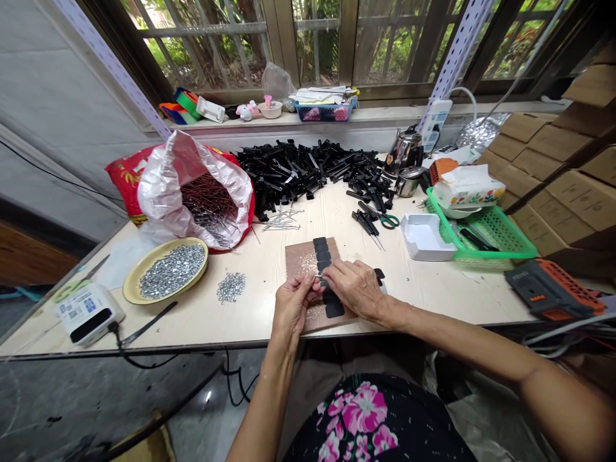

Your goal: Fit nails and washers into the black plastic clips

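My left hand is closed in a pinch over a brown board near the table's front edge. A thin light pin shows at its fingertips, close to those of my right hand. My right hand is curled, and the dark end of a black plastic part sticks out behind it; the rest is covered by the hand. A row of black rectangular pads runs down the board, partly under my hands. Pale crumbs lie on the board beside the pads.
Black plastic parts are heaped at the back. At left stand a red bag of thin rods and a yellow bowl of small metal pieces. Screwdrivers, scissors, a white tray and a green basket are at right.
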A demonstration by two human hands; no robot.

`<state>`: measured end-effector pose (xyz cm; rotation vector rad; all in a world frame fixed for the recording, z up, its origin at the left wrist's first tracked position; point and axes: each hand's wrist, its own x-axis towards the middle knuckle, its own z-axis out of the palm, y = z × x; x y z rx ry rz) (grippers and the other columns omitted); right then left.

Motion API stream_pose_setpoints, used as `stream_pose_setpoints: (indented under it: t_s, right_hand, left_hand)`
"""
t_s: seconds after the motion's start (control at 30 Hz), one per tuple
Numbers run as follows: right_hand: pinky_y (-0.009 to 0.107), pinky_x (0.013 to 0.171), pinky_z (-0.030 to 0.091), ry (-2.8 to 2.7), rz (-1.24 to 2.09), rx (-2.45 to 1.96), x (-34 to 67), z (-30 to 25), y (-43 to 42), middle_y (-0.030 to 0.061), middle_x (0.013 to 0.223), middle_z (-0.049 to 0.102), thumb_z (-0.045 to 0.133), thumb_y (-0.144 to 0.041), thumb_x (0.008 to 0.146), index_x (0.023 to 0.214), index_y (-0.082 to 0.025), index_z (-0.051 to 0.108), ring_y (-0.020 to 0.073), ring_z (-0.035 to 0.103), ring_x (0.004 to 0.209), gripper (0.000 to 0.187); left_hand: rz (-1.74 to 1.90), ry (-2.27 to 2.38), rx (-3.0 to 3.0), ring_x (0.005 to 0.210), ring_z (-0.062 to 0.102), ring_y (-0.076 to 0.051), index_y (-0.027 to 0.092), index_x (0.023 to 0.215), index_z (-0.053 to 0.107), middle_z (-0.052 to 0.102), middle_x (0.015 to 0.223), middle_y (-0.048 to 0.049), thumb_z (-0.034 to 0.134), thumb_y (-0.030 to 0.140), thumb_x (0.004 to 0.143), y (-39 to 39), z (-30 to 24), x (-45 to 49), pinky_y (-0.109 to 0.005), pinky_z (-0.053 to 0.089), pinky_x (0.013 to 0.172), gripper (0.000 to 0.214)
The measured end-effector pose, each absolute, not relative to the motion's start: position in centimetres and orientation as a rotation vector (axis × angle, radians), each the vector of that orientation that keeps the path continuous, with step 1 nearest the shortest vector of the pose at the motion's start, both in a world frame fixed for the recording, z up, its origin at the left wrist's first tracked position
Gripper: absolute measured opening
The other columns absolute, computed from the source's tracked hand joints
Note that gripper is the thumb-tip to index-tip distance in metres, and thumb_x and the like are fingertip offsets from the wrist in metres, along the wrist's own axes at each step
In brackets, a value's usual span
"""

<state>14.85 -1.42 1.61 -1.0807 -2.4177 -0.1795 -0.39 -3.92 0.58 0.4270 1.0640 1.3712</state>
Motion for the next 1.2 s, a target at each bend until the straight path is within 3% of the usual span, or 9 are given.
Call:
stream_pose_setpoints:
  t_s: [0.23, 0.37, 0.5, 0.73, 0.87, 1.07, 1.2]
  right_hand:
    - [0.030, 0.064, 0.025, -2.440, -0.267, -1.027, 15.2, 1.5, -1.0, 0.0019, 0.076, 0.060, 0.044, -0.021, 0.095, 0.082, -0.019, 0.057, 0.0150, 0.051, 0.073, 0.019]
    - [0.028, 0.062, 0.027, -2.440, -0.057, -1.117, 15.3, 1.7, -1.0, 0.0011, 0.077, 0.061, 0.040, -0.028, 0.097, 0.083, -0.019, 0.058, 0.0132, 0.052, 0.069, 0.024]
    - [0.025, 0.064, 0.031, -2.421, 0.104, -1.090, 15.5, 1.5, -0.9, 0.0018, 0.089, 0.062, 0.044, -0.027, 0.095, 0.096, -0.018, 0.057, 0.0126, 0.055, 0.075, 0.015]
    - [0.027, 0.063, 0.030, -2.483, -0.031, -1.067, 15.3, 1.4, -0.6, 0.0025, 0.080, 0.061, 0.037, -0.025, 0.098, 0.085, -0.018, 0.058, 0.0134, 0.055, 0.073, 0.026]
    - [0.025, 0.061, 0.029, -2.482, 0.260, -1.195, 15.2, 1.8, -0.6, 0.0027, 0.083, 0.063, 0.036, -0.031, 0.098, 0.088, -0.018, 0.059, 0.0124, 0.055, 0.071, 0.028]
    - [0.021, 0.053, 0.031, -2.280, 1.198, -1.145, 15.4, 1.5, 0.8, -0.0020, 0.066, 0.058, 0.038, -0.034, 0.095, 0.074, -0.017, 0.056, 0.0087, 0.049, 0.058, 0.033]
    - [0.020, 0.052, 0.032, -2.112, 1.281, -1.121, 15.3, 1.6, 1.2, -0.0026, 0.065, 0.056, 0.045, -0.034, 0.090, 0.072, -0.016, 0.057, 0.0078, 0.046, 0.056, 0.028]
  left_hand:
    - [1.382, 1.090, 0.482, 0.054, 0.061, -0.009, 0.008, 0.075, 0.065, 0.065, 0.062, -0.0015, 0.085, 0.030, 0.053, -4.0, 0.5, -0.4, -0.023, 0.055, 0.062, 0.037]
    - [1.391, 1.132, 0.540, 0.055, 0.062, -0.009, 0.008, 0.079, 0.066, 0.066, 0.063, -0.0018, 0.082, 0.030, 0.059, -4.0, 0.5, -0.3, -0.023, 0.054, 0.063, 0.034]
    - [1.377, 1.140, 0.546, 0.055, 0.062, -0.009, 0.008, 0.078, 0.066, 0.067, 0.064, -0.0018, 0.083, 0.031, 0.058, -3.8, 0.7, -0.3, -0.022, 0.054, 0.063, 0.035]
    - [1.329, 1.148, 0.562, 0.055, 0.061, -0.009, 0.009, 0.075, 0.066, 0.066, 0.064, -0.0018, 0.083, 0.033, 0.057, -3.8, 0.6, -0.6, -0.023, 0.054, 0.063, 0.034]
    - [1.310, 1.162, 0.591, 0.056, 0.061, -0.009, 0.009, 0.075, 0.067, 0.066, 0.065, -0.0021, 0.082, 0.033, 0.059, -3.8, 0.1, -1.0, -0.024, 0.054, 0.064, 0.033]
    - [1.281, 1.171, 0.632, 0.056, 0.062, -0.010, 0.010, 0.076, 0.067, 0.067, 0.063, -0.0021, 0.081, 0.033, 0.061, -3.8, 0.1, -1.3, -0.022, 0.053, 0.062, 0.030]
    - [1.276, 1.091, 0.566, 0.058, 0.062, -0.010, 0.010, 0.077, 0.068, 0.068, 0.068, -0.0024, 0.081, 0.034, 0.060, -3.7, 0.7, -1.2, -0.024, 0.054, 0.066, 0.032]
